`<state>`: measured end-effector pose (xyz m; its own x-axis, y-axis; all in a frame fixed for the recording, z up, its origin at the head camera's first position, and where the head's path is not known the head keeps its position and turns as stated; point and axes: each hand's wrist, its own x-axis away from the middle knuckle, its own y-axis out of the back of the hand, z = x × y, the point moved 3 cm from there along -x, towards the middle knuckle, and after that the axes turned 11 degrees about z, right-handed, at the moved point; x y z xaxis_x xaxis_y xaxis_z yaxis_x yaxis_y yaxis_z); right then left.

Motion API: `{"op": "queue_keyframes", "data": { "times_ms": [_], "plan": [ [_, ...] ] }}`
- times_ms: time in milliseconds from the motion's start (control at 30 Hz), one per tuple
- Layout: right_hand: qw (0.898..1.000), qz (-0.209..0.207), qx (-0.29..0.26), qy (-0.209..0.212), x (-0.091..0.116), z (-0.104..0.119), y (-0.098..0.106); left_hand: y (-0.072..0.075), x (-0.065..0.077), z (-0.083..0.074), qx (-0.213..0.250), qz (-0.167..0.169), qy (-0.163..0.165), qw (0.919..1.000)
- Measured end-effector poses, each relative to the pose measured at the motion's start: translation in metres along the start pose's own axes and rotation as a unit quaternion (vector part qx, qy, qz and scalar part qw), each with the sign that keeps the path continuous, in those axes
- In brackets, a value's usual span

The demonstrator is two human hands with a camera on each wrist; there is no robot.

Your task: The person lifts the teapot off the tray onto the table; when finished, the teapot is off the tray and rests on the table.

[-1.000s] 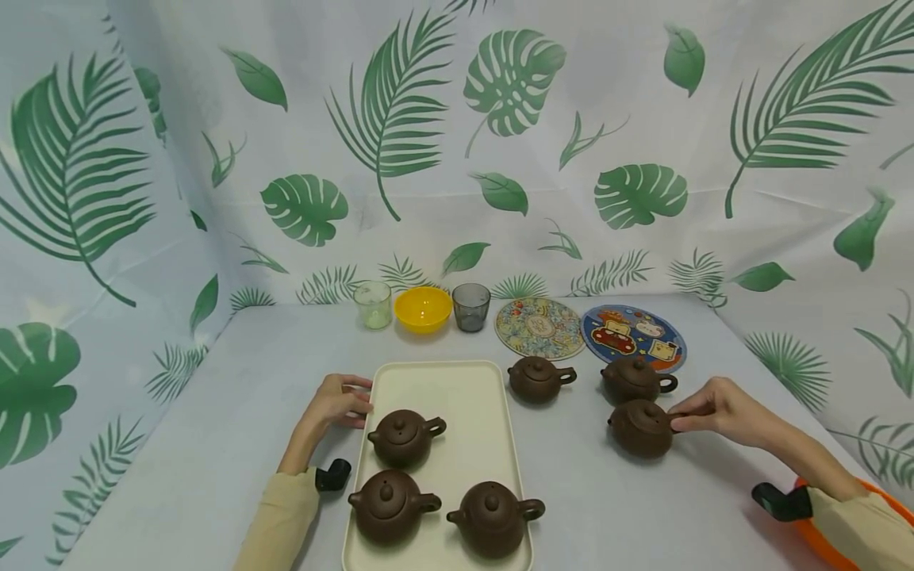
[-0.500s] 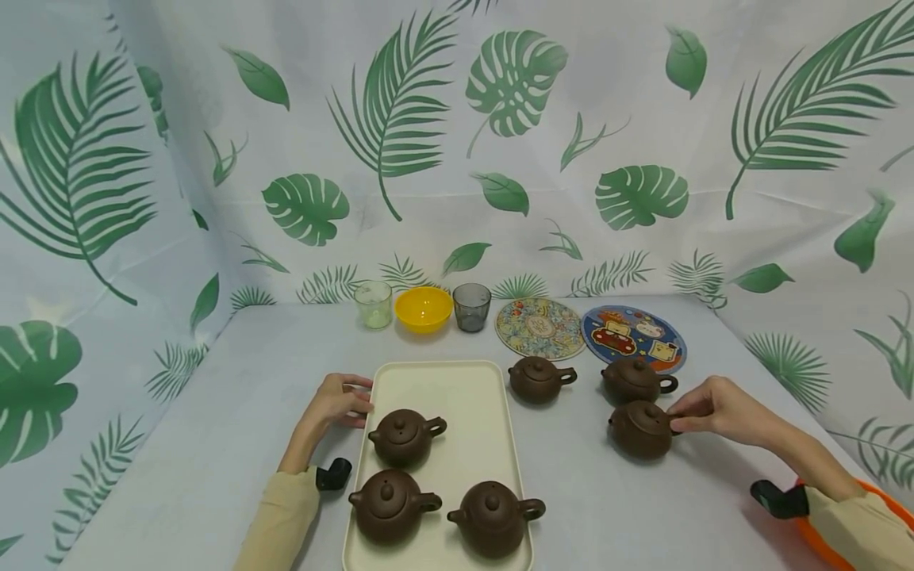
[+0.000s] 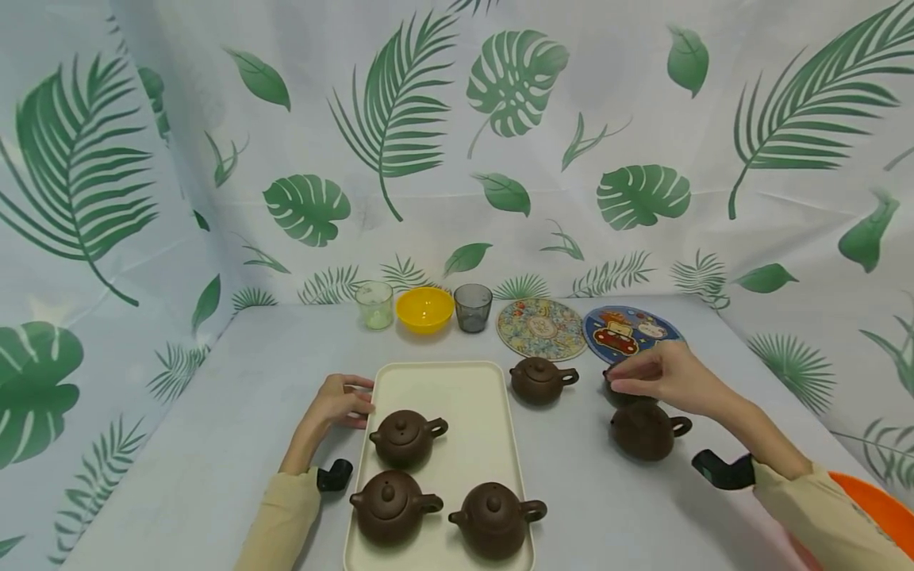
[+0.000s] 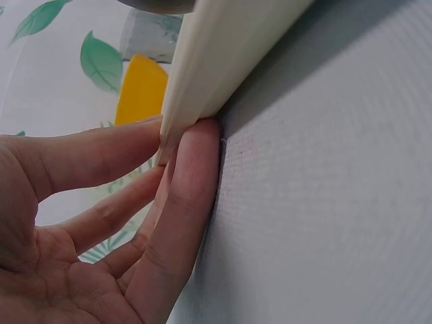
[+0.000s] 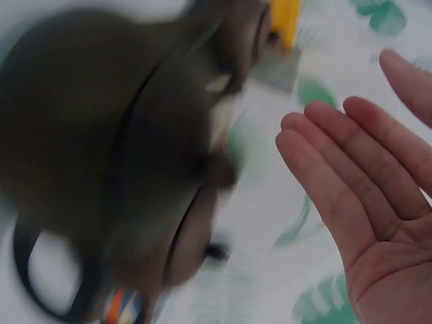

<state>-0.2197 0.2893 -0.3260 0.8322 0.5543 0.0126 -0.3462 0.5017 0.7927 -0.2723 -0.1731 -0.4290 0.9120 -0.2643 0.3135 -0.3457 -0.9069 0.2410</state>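
Note:
In the head view, my left hand [image 3: 336, 400] is at the left edge of a cream tray [image 3: 446, 388]. Up close in the left wrist view, its digits [image 4: 192, 182] pinch the tray's outer rim low over the cloth. Three dark brown teapots stand on that tray: one midway [image 3: 403, 438], one at the near left [image 3: 388, 507], one at the near right [image 3: 493, 519]. My right hand [image 3: 674, 381] hovers over the far right teapot [image 3: 624, 399], covering most of it, fingers extended and holding nothing. Just nearer stands another teapot [image 3: 643, 432], blurred in the right wrist view.
One more brown teapot [image 3: 540, 381] sits right of the tray. Along the back are a greenish glass [image 3: 374, 306], a yellow bowl [image 3: 425, 310], a grey glass [image 3: 473, 308] and two round mats, one floral [image 3: 540, 329], one blue [image 3: 621, 329]. An orange rim [image 3: 878, 511] shows beside the right sleeve.
My right hand has let go of the nearer right teapot's handle and moved left and away, over the teapot behind it. The left hand keeps its place at the tray.

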Motion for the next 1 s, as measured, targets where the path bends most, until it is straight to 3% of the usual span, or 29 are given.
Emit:
{"op": "queue_keyframes", "data": {
  "times_ms": [367, 567, 767, 1000],
  "plan": [
    [0.991, 0.076, -0.051, 0.094, -0.074, 0.047, -0.063, 0.002, 0.001, -0.001, -0.002, 0.001, -0.01, 0.9999],
    [0.988, 0.113, -0.035, 0.102, -0.108, 0.074, -0.096, 0.001, 0.002, -0.001, 0.008, 0.013, -0.019, 0.9997],
    [0.982, 0.144, -0.02, 0.122, -0.132, 0.091, -0.117, -0.001, -0.001, 0.001, 0.005, -0.001, -0.003, 1.0],
    [0.974, 0.169, 0.006, 0.151, -0.146, 0.102, -0.136, -0.001, -0.001, 0.002, 0.005, -0.007, 0.002, 1.0]
  ]
}}
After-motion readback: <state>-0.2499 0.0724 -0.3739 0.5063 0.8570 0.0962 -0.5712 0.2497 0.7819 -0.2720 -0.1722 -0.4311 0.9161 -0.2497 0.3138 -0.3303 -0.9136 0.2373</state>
